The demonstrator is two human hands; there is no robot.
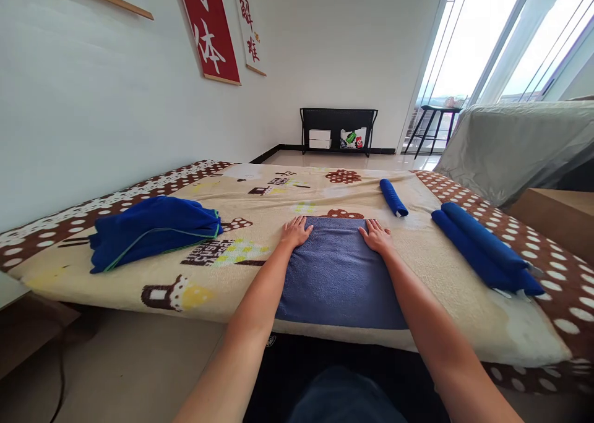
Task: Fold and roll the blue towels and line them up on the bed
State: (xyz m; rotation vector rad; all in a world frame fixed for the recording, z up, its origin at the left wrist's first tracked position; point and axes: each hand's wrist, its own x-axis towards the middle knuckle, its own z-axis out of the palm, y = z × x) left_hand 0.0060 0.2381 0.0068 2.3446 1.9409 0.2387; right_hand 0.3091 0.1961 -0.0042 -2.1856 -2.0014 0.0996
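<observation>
A grey-blue towel (341,281) lies spread flat on the bed in front of me, its near edge close to the bed's front edge. My left hand (296,231) rests flat on its far left corner, fingers stretched out. On the far right corner, my right hand (375,234) lies the same way with the fingers apart. To the left is a loose heap of bright blue towels (155,231) with a green edge. A single rolled blue towel (393,197) sits beyond my right hand. Farther right, rolled blue towels (485,247) lie side by side.
A cream patterned blanket (241,209) with a brown dotted border covers the bed. Behind stands a black rack (338,123) against the wall. At right are a plastic-covered piece of furniture (520,145), a cardboard box (557,225) and a black stool (436,123).
</observation>
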